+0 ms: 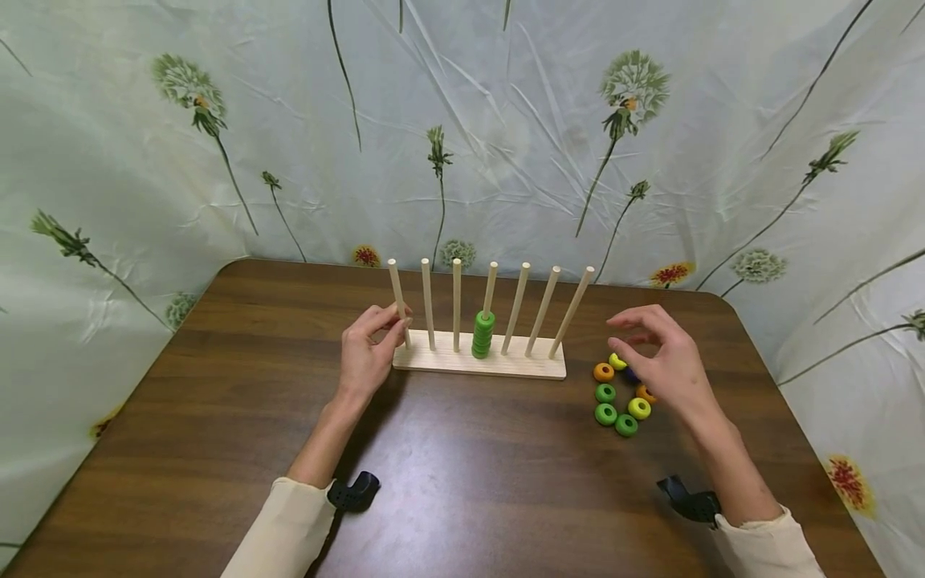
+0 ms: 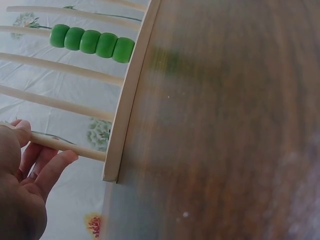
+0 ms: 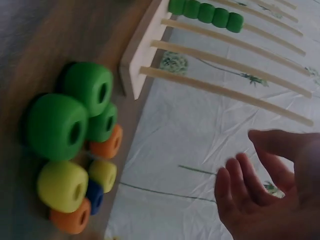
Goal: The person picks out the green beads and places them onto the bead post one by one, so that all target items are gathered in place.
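Observation:
A wooden stand (image 1: 478, 367) with several upright pegs is on the table. Its middle peg carries a stack of several green beads (image 1: 482, 335). At the stand's left end, my left hand (image 1: 370, 351) holds the outermost peg (image 2: 90, 153) between thumb and fingers. My right hand (image 1: 668, 361) hovers right of the stand with bent, loosely parted fingers and nothing between them. Below it lies a loose group of beads: green beads (image 3: 56, 127), yellow beads (image 3: 62, 186), orange beads (image 3: 107, 142) and a dark blue bead (image 3: 94, 196). In the head view this hand partly covers the blue and one orange bead.
The brown wooden table (image 1: 462, 482) has rounded back corners. Behind it hangs a pale curtain (image 1: 506, 120) printed with dandelions and other flowers. A black strap (image 1: 354, 491) is around the left wrist and another strap (image 1: 690, 499) is at the right.

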Demonstrator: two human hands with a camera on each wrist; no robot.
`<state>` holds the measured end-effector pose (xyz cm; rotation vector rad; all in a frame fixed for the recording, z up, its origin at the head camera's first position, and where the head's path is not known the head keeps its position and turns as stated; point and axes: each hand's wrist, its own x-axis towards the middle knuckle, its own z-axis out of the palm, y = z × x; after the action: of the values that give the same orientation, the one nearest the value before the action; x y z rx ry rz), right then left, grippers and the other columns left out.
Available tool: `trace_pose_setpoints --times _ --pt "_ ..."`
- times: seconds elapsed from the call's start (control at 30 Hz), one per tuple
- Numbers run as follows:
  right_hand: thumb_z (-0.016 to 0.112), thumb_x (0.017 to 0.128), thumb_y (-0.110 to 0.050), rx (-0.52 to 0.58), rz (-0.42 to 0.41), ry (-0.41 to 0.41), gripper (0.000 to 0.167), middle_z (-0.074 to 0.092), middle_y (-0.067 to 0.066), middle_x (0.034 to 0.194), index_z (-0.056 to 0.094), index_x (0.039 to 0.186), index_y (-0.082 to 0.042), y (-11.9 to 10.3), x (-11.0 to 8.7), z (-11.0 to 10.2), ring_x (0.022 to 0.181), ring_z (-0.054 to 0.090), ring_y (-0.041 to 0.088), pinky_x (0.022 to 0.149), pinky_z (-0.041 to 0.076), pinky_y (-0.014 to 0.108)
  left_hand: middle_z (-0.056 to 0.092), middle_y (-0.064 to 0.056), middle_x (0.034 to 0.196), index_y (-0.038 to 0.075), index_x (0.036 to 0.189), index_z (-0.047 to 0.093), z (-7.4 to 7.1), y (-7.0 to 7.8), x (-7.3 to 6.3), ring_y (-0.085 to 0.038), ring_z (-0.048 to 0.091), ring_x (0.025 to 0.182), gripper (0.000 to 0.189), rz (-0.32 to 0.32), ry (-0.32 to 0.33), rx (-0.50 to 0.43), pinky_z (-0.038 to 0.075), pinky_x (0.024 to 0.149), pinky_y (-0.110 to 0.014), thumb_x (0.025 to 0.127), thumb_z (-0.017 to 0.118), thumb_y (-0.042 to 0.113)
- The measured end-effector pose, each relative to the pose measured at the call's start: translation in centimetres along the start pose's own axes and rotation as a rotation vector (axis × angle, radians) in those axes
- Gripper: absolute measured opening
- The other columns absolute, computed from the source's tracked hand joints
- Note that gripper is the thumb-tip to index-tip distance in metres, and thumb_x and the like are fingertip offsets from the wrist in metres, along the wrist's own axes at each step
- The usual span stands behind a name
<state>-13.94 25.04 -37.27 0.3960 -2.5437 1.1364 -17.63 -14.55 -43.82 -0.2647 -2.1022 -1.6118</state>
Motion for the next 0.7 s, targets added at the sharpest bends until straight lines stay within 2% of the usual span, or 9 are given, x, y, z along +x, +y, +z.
trace_pose_setpoints --times 0.1,0.2,0.3,0.5,0.7 --pt "0.078 0.091 -0.001 -0.031 0.036 -0.109 0.025 0.067 0.011 0.113 0.073 0.115 -0.006 0.8 -0.5 -0.1 0.096 0.062 -0.003 0.081 0.055 0.007 0.069 -0.02 0.089 -0.002 0.107 0.079 0.0 0.0 0.0 -0.006 0.065 0.08 0.014 -0.001 0.001 -0.006 0.06 0.066 -0.011 0.094 0.075 0.001" --pt "0.079 0.091 -0.003 -0.065 0.104 -0.225 0.028 0.069 0.013 0.114 0.072 0.118 -0.006 1.5 -1.0 -0.1 0.096 0.071 0.018 0.079 0.059 0.018 0.069 -0.02 0.09 -0.002 0.107 0.079 0.0 0.0 0.0 -0.007 0.065 0.08 0.014 -0.002 0.001 -0.007 0.059 0.066 -0.01 0.094 0.075 0.001" --pt "0.078 0.09 -0.002 -0.087 0.142 -0.295 0.03 0.07 0.014 0.115 0.071 0.119 -0.005 2.1 -1.4 -0.2 0.099 0.071 0.033 0.079 0.06 0.028 0.069 -0.02 0.09 -0.003 0.107 0.079 0.1 0.1 0.0 -0.011 0.066 0.081 0.014 -0.005 -0.002 -0.008 0.06 0.066 -0.011 0.094 0.075 0.002" --pt "0.078 0.087 0.003 -0.104 0.127 -0.346 0.034 0.075 0.015 0.111 0.07 0.119 -0.004 3.2 -1.9 -0.3 0.1 0.069 0.032 0.082 0.062 0.037 0.069 -0.02 0.09 -0.005 0.108 0.078 0.1 0.0 0.1 -0.013 0.066 0.081 0.015 -0.018 -0.002 -0.015 0.062 0.066 -0.014 0.094 0.075 0.001" --pt "0.081 0.084 0.004 -0.107 0.117 -0.387 0.037 0.075 0.015 0.113 0.071 0.118 -0.004 3.9 -2.3 -0.3 0.1 0.069 0.03 0.081 0.062 0.033 0.068 -0.021 0.09 -0.006 0.109 0.078 0.0 0.0 0.0 -0.009 0.066 0.082 0.017 -0.012 -0.004 -0.019 0.063 0.067 -0.015 0.094 0.075 0.0"
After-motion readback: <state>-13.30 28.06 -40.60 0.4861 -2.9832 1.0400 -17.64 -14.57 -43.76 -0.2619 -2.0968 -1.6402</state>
